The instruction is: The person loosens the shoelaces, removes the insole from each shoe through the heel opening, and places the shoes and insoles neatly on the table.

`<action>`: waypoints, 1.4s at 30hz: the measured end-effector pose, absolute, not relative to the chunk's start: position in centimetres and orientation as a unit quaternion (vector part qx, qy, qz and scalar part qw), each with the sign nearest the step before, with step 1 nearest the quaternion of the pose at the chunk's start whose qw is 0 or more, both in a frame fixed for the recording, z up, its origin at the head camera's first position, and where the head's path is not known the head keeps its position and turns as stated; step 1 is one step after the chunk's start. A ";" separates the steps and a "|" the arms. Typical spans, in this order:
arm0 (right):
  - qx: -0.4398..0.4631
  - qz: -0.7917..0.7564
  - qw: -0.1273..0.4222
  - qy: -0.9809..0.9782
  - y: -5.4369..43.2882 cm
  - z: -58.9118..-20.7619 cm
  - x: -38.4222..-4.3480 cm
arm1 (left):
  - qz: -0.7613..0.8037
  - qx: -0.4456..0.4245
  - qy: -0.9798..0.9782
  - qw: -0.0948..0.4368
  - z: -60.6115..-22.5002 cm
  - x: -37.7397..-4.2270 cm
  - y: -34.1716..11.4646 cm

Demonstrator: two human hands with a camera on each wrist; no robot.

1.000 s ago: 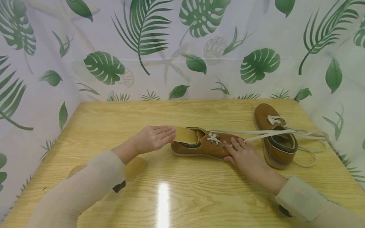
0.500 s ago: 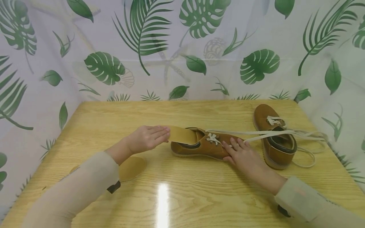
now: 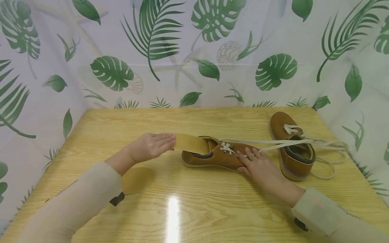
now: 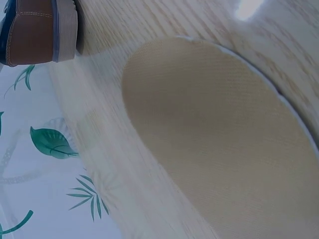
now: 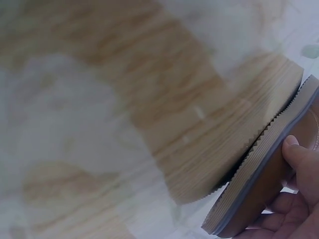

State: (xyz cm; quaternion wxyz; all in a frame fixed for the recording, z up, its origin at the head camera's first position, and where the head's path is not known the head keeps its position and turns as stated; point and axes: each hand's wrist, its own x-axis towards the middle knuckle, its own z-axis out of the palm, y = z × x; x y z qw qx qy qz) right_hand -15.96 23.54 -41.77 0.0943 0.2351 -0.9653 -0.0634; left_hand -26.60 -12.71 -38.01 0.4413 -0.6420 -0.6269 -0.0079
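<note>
A tan insole (image 3: pixel 191 143) sticks partway out of the opening of a brown leather lace-up shoe (image 3: pixel 222 162), sloping up toward the left. My left hand (image 3: pixel 152 146) pinches its outer end between thumb and fingers. Over the toe of the same shoe lies my right hand (image 3: pixel 262 172), its fingers spread on the upper. In the right wrist view the thumb (image 5: pixel 294 149) presses the shoe's side just above the ribbed sole (image 5: pixel 254 154). Another insole (image 3: pixel 138 180) lies flat on the table, partly hidden by the left forearm.
A matching brown shoe (image 3: pixel 297 165) stands at the right. Long white laces (image 3: pixel 273 141) stretch from the middle shoe across it, looping near the table's right edge. The wooden table (image 3: pixel 200 209) meets a leaf-patterned cloth (image 3: pixel 182 77) at the back and sides.
My left hand has moved left with the insole's end, and more of the insole shows outside the shoe. The right hand and the shoe have stayed nearly in place.
</note>
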 end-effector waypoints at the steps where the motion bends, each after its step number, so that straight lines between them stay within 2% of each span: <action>1: 0.235 -0.063 0.094 -0.965 23.5 -41.7 -15.9 | -0.008 -0.642 -0.628 0.440 -38.0 -26.6 -12.8; 11: 0.234 -0.064 0.097 -0.965 23.5 -41.8 -15.9 | -0.025 -0.643 -0.640 0.421 -37.6 -26.5 -14.2; 42: 0.241 -0.066 0.103 -0.963 23.4 -41.5 -16.1 | -0.023 -0.611 -0.648 0.454 -36.3 -26.0 -19.2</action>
